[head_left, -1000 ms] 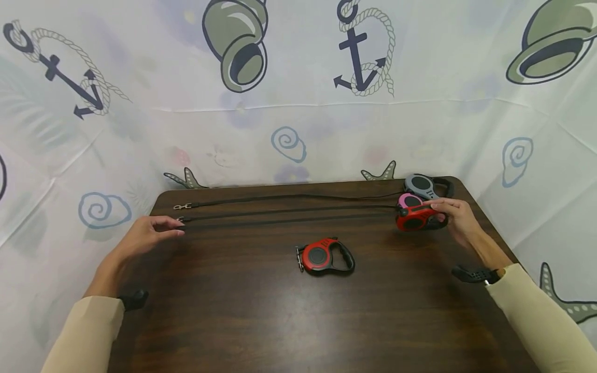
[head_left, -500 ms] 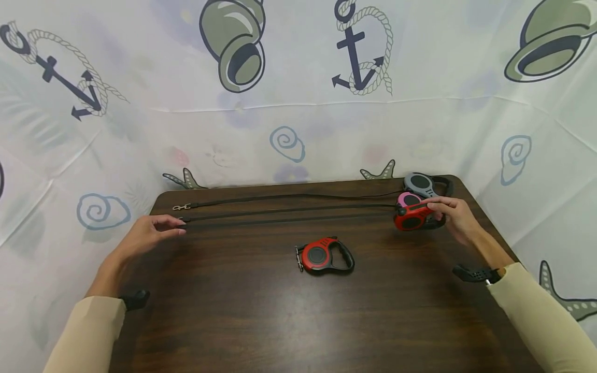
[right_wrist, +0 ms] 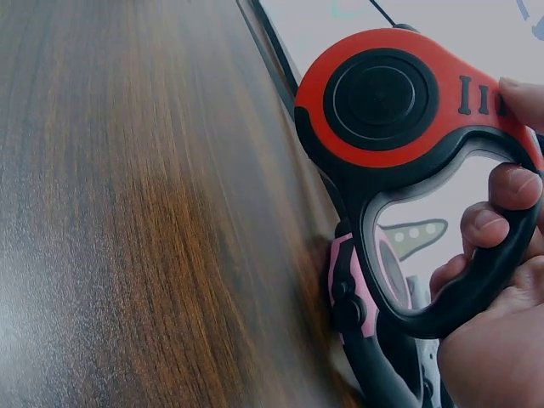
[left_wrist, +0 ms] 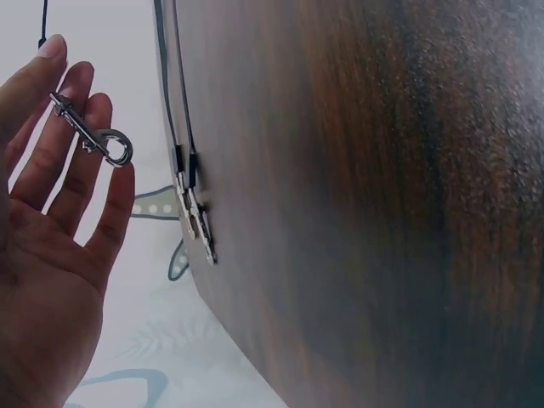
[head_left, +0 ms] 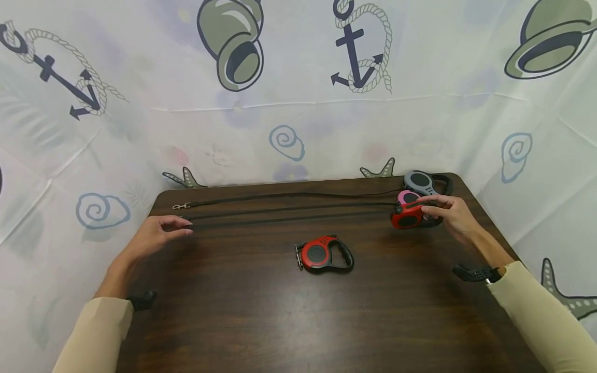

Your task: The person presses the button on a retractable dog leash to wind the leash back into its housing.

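My right hand (head_left: 450, 215) grips the black handle of a red retractable dog leash (right_wrist: 374, 98), its fingers curled through the handle opening in the right wrist view. A black cord (head_left: 289, 220) stretches from this leash leftward across the table to my left hand (head_left: 160, 235). There, thumb and fingertips pinch the cord's end, and its metal snap hook (left_wrist: 93, 132) lies across the fingers in the left wrist view. A second red retractable leash (head_left: 317, 254) lies at mid-table with its cord drawn in. Just behind my right hand are a pink leash (head_left: 407, 197) and a grey leash (head_left: 418, 180).
The far black cord (head_left: 289, 195) runs from the grey leash to its snap hook (head_left: 182, 206) at the back left. The pink leash's cord (head_left: 289, 209) lies parallel. A printed cloth (head_left: 317, 129) surrounds the brown table (head_left: 261, 321).
My left hand has shifted slightly right with the cord end. My right hand has come slightly left with the red leash. The other leashes stay put.
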Motion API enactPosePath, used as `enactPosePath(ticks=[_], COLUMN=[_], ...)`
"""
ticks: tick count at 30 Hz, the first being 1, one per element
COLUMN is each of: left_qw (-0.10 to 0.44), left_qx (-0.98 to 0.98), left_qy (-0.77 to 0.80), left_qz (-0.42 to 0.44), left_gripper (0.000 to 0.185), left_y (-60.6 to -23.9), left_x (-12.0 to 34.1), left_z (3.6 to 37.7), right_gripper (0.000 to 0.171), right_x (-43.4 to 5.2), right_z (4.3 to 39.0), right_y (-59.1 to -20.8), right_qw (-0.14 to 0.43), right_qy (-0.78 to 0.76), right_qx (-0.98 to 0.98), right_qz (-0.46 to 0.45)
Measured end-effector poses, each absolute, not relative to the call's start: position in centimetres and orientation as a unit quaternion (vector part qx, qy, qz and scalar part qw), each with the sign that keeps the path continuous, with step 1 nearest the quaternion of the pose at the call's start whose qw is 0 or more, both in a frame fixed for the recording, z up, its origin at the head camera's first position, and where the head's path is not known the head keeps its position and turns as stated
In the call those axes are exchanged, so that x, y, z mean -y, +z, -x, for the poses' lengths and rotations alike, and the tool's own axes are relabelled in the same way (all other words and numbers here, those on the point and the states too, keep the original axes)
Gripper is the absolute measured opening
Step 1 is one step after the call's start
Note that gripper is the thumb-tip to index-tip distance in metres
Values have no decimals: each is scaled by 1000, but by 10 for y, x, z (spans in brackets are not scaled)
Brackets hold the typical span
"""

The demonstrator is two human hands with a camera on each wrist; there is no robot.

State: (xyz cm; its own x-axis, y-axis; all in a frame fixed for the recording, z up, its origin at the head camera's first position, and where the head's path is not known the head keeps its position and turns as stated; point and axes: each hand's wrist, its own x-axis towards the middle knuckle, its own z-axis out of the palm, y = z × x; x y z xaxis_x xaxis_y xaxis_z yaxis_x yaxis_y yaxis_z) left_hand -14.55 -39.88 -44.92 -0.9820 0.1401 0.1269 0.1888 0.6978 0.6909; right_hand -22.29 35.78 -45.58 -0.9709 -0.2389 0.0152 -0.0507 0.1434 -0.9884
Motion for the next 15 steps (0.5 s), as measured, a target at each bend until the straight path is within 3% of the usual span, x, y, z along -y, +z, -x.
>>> enactPosePath(ticks=[15], left_qw=[45], left_qx=[917], left_qy=[-383], left_qz=[101], left_gripper=[23], left_y=[-448], left_x=[389], left_z=[148], right_gripper=[26], right_x=[-340], right_z=[219], right_y=[-452], right_qw=[68], right_qy=[-664], right_qx=[-733], right_qz=[131])
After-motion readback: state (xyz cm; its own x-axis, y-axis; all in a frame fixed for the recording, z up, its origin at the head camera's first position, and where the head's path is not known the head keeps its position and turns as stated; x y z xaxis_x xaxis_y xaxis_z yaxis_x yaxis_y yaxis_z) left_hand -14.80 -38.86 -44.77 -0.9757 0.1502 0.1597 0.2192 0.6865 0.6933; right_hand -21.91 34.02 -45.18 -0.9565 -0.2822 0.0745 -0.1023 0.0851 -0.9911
